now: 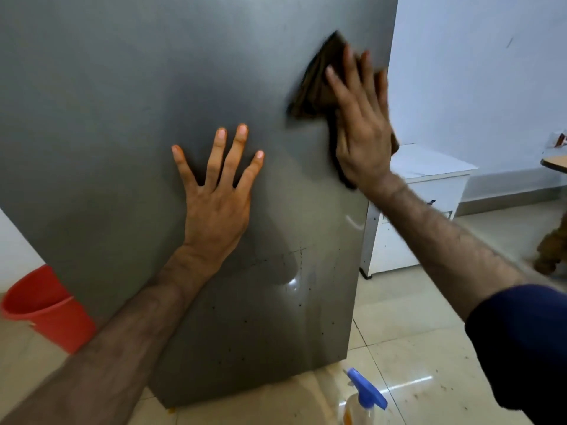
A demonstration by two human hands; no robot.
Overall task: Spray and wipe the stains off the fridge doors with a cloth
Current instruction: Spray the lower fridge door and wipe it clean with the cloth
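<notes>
A grey metal fridge door (pixel 122 118) fills most of the view, with small dark specks and smears on its lower part. My left hand (pixel 214 197) lies flat on the door near its middle, fingers spread and straight. My right hand (pixel 365 130) presses a dark brown cloth (pixel 316 84) flat against the door near its upper right edge; the hand and cloth are blurred. A spray bottle (pixel 365 400) with a blue trigger head stands on the floor by the door's lower right corner, held by neither hand.
A red bucket (pixel 46 308) stands on the tiled floor to the left of the fridge. A white cabinet (pixel 429 191) sits behind the fridge's right edge against the white wall. A desk edge (pixel 553 162) shows at far right.
</notes>
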